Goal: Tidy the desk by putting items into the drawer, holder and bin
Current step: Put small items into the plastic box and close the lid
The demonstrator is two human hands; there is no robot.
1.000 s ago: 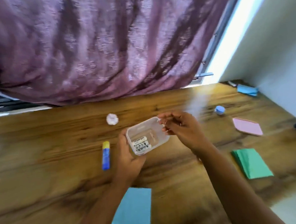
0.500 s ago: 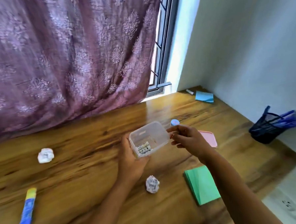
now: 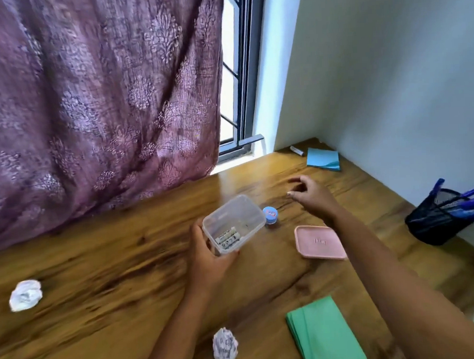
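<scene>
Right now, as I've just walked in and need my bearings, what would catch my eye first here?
The left hand holds a clear plastic tub over the middle of the desk, the right hand reaching beyond it. One crumpled paper ball lies at the left edge, a second paper ball at the front; a black mesh pen holder stands right, by the wall.
</scene>
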